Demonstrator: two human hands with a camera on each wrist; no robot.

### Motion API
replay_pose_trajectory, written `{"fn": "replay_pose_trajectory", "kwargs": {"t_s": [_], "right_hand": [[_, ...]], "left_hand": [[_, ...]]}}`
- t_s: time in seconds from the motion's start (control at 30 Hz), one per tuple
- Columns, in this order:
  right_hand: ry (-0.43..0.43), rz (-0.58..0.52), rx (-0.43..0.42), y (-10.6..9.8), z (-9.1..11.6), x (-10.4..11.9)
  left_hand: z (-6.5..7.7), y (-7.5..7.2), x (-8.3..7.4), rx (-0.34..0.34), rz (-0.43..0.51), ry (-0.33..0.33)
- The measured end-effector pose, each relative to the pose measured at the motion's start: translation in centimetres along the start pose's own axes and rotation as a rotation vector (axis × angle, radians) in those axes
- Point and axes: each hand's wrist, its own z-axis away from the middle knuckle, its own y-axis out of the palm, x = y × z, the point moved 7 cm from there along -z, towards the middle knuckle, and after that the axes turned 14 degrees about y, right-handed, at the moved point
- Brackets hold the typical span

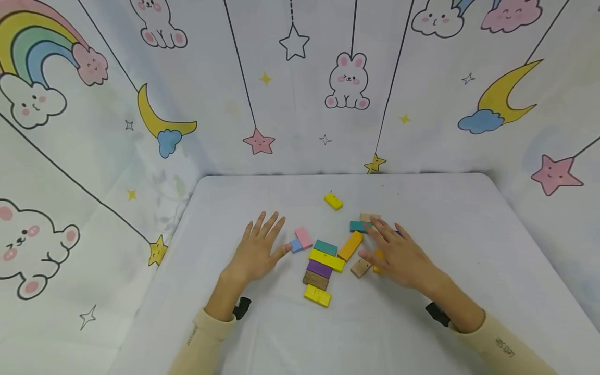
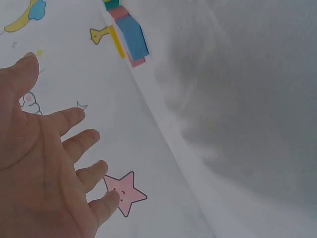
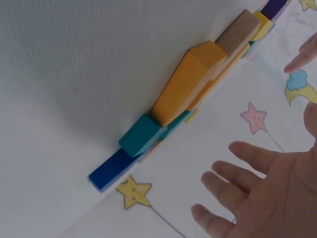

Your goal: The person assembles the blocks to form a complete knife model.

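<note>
My left hand (image 1: 255, 254) is held with fingers spread, left of a loose group of wooden blocks. Its thumb comes close to a light blue block (image 1: 296, 246) beside a pink block (image 1: 303, 237); the left wrist view shows a gap between hand and blocks. My right hand (image 1: 404, 256), fingers extended, hovers over the group's right side. It partly hides an orange block (image 1: 377, 261), a teal block (image 1: 359, 227) and a dark blue block (image 1: 398, 233). Between the hands lie a yellow block (image 1: 326, 260), a purple block (image 1: 320, 269) and a brown block (image 1: 315, 280). Neither hand holds anything.
A yellow block (image 1: 334, 201) lies apart toward the back, another yellow block (image 1: 317, 296) at the front. An orange block (image 1: 350, 246) and a plain wood block (image 1: 361, 268) sit centre right. The white-covered table (image 1: 234, 208) meets a cartoon-printed backdrop (image 1: 300, 114).
</note>
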Motion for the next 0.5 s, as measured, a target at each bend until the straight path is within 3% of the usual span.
{"fn": "replay_pose_trajectory", "kwargs": {"t_s": [0.5], "right_hand": [[-0.104, -0.01, 0.033, 1.6, 0.8, 2.5]], "left_hand": [[0.1, 1.8, -4.1, 0.117, 0.1, 0.119]]}}
